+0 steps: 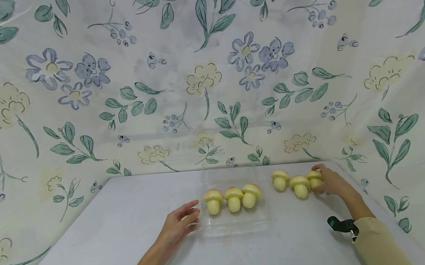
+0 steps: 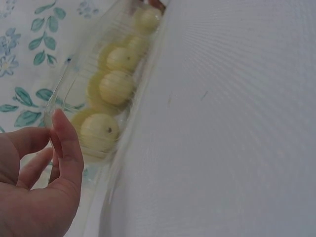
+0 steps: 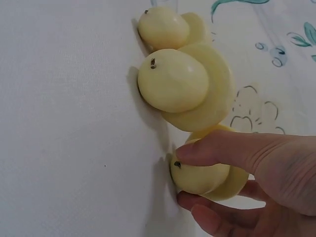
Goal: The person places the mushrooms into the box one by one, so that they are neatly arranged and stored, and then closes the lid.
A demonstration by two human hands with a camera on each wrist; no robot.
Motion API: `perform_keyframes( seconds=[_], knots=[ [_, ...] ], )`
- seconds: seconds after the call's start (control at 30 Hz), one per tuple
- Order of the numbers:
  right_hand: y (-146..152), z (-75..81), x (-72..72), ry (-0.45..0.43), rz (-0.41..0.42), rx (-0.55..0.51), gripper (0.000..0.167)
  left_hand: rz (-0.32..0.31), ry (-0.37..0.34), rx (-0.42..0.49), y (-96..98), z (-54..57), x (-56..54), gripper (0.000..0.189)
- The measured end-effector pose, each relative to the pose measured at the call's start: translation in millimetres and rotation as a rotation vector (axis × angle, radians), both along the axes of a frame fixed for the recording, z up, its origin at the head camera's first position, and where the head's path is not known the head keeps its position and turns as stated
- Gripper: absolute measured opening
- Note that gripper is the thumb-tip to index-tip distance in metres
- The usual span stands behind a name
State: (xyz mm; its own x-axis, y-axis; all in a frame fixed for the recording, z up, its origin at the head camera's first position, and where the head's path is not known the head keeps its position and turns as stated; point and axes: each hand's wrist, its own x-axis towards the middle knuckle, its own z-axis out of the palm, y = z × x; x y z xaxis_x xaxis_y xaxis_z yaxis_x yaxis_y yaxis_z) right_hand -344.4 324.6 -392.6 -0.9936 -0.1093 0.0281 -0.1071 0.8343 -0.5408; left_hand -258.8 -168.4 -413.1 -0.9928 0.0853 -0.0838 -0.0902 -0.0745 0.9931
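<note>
My right hand (image 1: 331,182) grips a pale yellow mushroom-shaped piece (image 3: 202,173), thumb on its rounded stem and fingers around the far side. Two matching mushroom-shaped pieces stand to its left on the table, one close by (image 1: 300,187) and one farther off (image 1: 280,180). A clear plastic container (image 1: 234,225) sits at the middle, with three more of these pieces (image 1: 234,199) in a row inside. Beside its left wall is my left hand (image 1: 179,225), fingers loosely bent. In the left wrist view, its fingertips (image 2: 61,121) are right at the container's edge.
The white table (image 1: 131,223) ends at a flower-patterned cloth (image 1: 176,110) along the back and sides. A black device (image 1: 341,225) on a mount sticks out from the right sleeve (image 1: 377,240), low over the tabletop.
</note>
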Motion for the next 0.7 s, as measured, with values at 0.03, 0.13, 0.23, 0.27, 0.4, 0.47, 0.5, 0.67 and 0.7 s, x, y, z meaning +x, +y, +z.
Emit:
perform_keyframes(
  seconds=[0.03, 0.13, 0.23, 0.27, 0.4, 0.47, 0.5, 0.67, 0.7],
  knots=[
    [0.3, 0.0, 0.2, 0.004, 0.005, 0.001, 0.080, -0.002, 0.001, 0.000, -0.1, 0.2, 0.1, 0.053],
    [1.3, 0.0, 0.5, 0.020, 0.027, 0.004, 0.079, -0.003, 0.003, 0.001, -0.3, 1.1, 0.6, 0.053],
    [1.8, -0.6, 0.2, 0.035, 0.044, 0.011, 0.079, 0.000, 0.001, 0.005, -0.3, 1.7, 1.0, 0.053],
    [1.7, -0.8, 0.1, 0.035, 0.045, 0.011, 0.078, 0.003, 0.000, 0.005, -0.3, 1.7, 1.1, 0.053],
    [1.4, -0.6, 0.3, 0.033, 0.030, 0.007, 0.079, 0.010, -0.004, 0.000, -0.1, 1.5, 1.0, 0.052],
    [1.7, 0.3, 0.8, 0.034, 0.025, 0.005, 0.079, 0.008, -0.002, -0.001, -0.2, 1.1, 0.6, 0.052],
    [1.9, 0.9, 1.1, 0.037, 0.022, 0.006, 0.080, 0.006, -0.002, 0.001, -0.2, 1.0, 0.4, 0.052],
    [2.3, 6.1, 1.7, 0.139, 0.031, 0.059, 0.080, 0.000, -0.001, 0.010, -0.6, 1.0, 0.5, 0.053],
    [1.9, 7.2, 1.6, 0.169, 0.035, 0.075, 0.080, 0.001, -0.001, 0.010, -0.6, 1.0, 0.5, 0.053]
  ],
)
